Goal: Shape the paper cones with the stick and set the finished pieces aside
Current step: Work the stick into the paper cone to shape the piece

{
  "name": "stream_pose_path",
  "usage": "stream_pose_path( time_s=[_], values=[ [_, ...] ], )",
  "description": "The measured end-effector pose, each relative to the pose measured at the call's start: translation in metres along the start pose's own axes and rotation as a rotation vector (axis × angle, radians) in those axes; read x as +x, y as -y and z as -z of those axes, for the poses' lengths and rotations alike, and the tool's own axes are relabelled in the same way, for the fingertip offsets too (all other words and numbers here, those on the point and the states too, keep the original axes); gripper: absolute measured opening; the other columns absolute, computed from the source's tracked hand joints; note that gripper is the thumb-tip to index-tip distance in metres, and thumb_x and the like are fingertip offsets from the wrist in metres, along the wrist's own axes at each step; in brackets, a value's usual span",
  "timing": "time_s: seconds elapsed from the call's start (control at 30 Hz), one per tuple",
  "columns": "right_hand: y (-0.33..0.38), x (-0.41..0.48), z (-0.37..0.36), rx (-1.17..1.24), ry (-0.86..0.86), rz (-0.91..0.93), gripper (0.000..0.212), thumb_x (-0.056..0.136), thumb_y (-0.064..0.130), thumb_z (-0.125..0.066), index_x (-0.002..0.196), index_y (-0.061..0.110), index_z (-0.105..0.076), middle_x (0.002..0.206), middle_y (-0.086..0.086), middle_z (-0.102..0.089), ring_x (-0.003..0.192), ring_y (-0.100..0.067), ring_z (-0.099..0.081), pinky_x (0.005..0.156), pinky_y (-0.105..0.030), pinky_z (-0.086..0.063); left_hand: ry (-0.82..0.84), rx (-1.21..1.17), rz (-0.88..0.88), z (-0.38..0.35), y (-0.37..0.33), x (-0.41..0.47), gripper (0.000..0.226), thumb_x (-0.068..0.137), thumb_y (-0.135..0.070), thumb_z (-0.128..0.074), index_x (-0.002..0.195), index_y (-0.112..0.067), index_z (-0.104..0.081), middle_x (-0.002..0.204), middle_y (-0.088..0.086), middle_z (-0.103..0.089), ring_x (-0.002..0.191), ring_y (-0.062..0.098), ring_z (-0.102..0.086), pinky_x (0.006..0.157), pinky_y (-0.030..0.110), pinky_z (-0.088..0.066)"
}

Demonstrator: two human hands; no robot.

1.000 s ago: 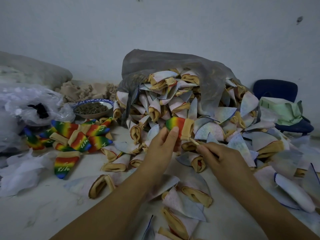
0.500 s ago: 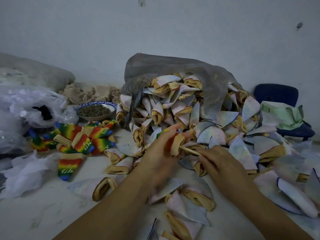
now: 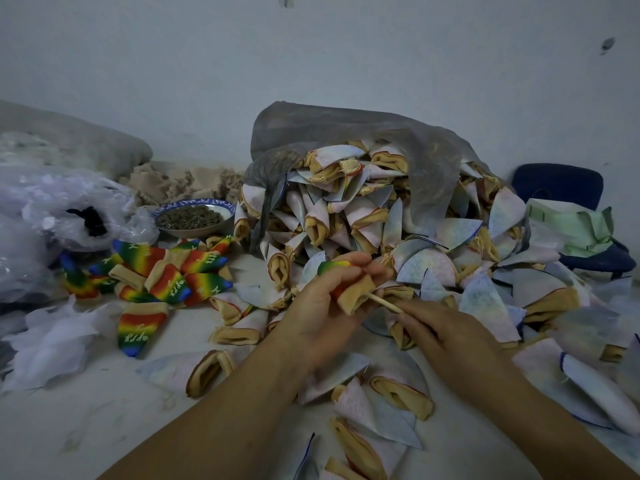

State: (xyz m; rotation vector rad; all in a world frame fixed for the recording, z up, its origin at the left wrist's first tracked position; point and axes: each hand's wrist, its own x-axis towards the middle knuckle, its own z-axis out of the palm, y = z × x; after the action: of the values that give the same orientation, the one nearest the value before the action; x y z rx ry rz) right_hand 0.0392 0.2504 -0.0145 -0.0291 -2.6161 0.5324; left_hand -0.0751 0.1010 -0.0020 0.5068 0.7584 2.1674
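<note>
Rainbow cone (image 3: 341, 282), tan open end, stick (image 3: 382, 304) poked inside

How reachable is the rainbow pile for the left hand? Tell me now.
Likely yes: the left hand, though gripping a cone, faces only low flat cones on the table toward the rainbow pile; nothing tall stands between.

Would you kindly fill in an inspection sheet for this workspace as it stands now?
Surface: pale surface, littered with cones.
Job's things: rainbow cone with stick in its tan open end; finished rainbow cones piled left; pale cones spilling from grey bag.
Clutter: bowl of dark bits, clear plastic bags, white scraps.
Grippers: left hand grips the rainbow cone; right hand pinches the stick.
Cables: nothing seen.
Surroundings: plain wall; blue chair at right, green sheet on it.
</note>
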Motion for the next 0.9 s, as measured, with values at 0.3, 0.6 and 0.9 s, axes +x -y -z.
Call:
stream_pose_path(
  time_s=[0.3,0.6,0.9],
  values=[
    [-0.0007,-0.0031,-0.0003,-0.105,-0.005,-0.070,0.050,0.085,0.058,-0.024,0.094,0.028,-0.063,0.064,0.009,-0.058,0.058,-0.007,-0.054,0.052,-0.030,-0.045,-0.065,-0.040,-0.044,0.0005,-0.0057,-0.0002,0.016,0.087,-0.020,-0.062,0.077,-0.012,-0.071,0.076,0.005,-0.062,0.085,0.020,-0.066,0.084,0.031,-0.054],
    [0.0026,-0.0010,-0.0013,-0.039,-0.060,-0.070,0.048,0.085,0.058,-0.026,0.090,0.027,-0.063,0.064,0.005,-0.059,0.057,-0.009,-0.054,0.052,-0.033,-0.046,0.024,0.047,-0.066,-0.0036,-0.0042,-0.0020,0.023,0.088,-0.021,-0.058,0.087,-0.013,-0.079,0.081,0.005,-0.068,0.091,0.021,-0.070,0.086,0.034,-0.056],
    [0.0044,-0.0011,-0.0048,0.111,-0.081,-0.054,0.027,0.086,0.055,-0.031,0.082,0.041,-0.054,0.064,0.002,-0.058,0.062,-0.011,-0.055,0.055,-0.031,-0.045,0.066,0.274,-0.161,-0.0090,0.0009,-0.0035,0.038,0.105,-0.023,-0.032,0.083,-0.007,-0.059,0.071,0.003,-0.066,0.098,0.022,-0.071,0.081,0.027,-0.056]
  ],
)
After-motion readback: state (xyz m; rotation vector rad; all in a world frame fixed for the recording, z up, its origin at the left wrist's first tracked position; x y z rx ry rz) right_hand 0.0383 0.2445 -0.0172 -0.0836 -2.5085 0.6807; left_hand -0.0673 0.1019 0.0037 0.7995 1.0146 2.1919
